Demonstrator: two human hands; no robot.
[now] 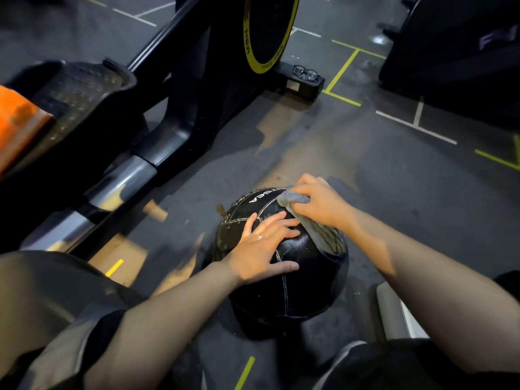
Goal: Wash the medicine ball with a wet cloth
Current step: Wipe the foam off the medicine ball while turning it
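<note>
Lettering "SEA" on medicine ball beside cloth in right hand.

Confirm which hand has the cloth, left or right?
The right hand: its fingers are curled round the grey cloth at the far side of the medicine ball. The left hand lies flat on the ball, fingers spread, holding nothing.

Under the spread left fingers, medicine ball of black textured leather-like skin, faintly glossy, with pale stitched seams; bunched beneath the curled right fingers, cloth of soft grey matt fabric; beyond the fingertips, matt speckled rubber-like floor and smooth dull metal bar.
</note>
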